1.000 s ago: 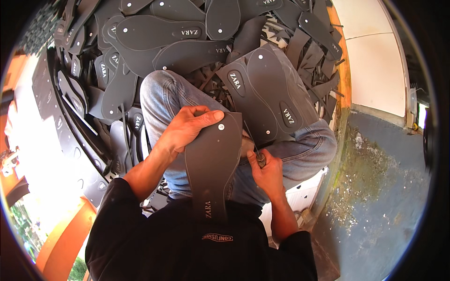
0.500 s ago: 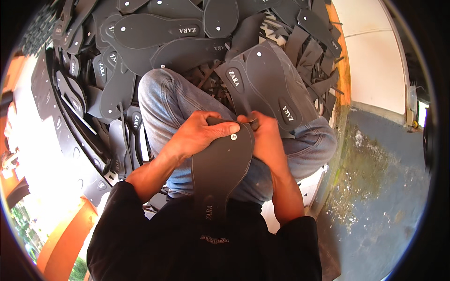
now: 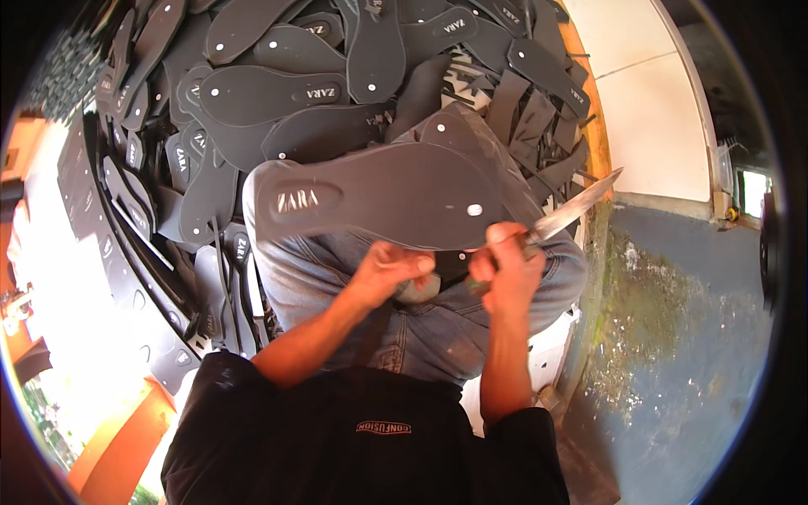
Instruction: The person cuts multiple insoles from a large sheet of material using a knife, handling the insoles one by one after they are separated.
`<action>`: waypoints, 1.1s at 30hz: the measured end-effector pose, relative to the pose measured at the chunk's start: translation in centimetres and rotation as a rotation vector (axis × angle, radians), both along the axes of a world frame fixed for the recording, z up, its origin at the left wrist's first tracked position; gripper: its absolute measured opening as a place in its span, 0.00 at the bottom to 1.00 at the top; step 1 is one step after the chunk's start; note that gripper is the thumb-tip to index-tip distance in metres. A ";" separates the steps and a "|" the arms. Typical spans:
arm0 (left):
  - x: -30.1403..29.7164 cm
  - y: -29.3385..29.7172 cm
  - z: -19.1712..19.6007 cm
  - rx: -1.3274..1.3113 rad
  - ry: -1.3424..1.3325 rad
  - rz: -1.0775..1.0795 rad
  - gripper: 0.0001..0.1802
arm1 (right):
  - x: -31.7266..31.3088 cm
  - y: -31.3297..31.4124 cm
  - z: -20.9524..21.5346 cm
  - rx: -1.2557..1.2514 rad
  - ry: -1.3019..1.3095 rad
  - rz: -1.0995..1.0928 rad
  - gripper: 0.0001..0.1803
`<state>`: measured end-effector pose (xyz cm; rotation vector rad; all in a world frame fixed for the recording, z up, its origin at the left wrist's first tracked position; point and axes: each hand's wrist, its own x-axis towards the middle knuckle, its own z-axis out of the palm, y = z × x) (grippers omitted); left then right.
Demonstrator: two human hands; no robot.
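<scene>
A dark grey shoe insole [image 3: 396,189] lies crosswise over my knees, heel end left and toe end right, slightly blurred. A white dot marks its toe. My right hand [image 3: 509,265] grips a knife [image 3: 576,206], its blade pointing up and right; the thumb is at the insole's near edge by the toe. My left hand [image 3: 389,271] is curled at the insole's near edge, thumb against fingers; whether it grips the insole cannot be told. A rounded grey thing [image 3: 419,289] shows below the left fingers. Another dark piece [image 3: 453,265] shows beneath the insole.
Many dark insoles [image 3: 273,91] are heaped beyond my knees and to the left. Narrow dark offcuts [image 3: 539,126] lie at the far right, beside an orange wooden edge [image 3: 592,93]. A stained blue-grey floor [image 3: 673,311] extends on the right.
The insole has swung from upright against my chest to crosswise over my knees. My left hand has moved down and the right hand slightly right and down; the knife blade now shows clearly.
</scene>
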<state>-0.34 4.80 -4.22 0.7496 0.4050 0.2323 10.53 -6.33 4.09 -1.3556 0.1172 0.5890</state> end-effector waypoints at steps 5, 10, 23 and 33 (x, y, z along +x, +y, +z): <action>2.6 -3.7 4.3 -0.204 0.229 0.168 0.15 | -3.4 -1.3 -0.1 -0.196 -0.193 0.088 0.11; 2.2 -4.8 5.0 -0.299 0.189 0.111 0.11 | -3.5 -8.1 -1.6 -0.707 -0.424 0.249 0.21; -0.7 -4.9 3.1 -0.298 0.232 0.033 0.10 | -5.0 -9.0 -2.6 -1.034 -0.458 0.508 0.16; -3.1 -4.1 3.9 -0.248 0.324 -0.035 0.12 | -0.9 -3.7 -4.1 -0.803 -0.740 0.686 0.13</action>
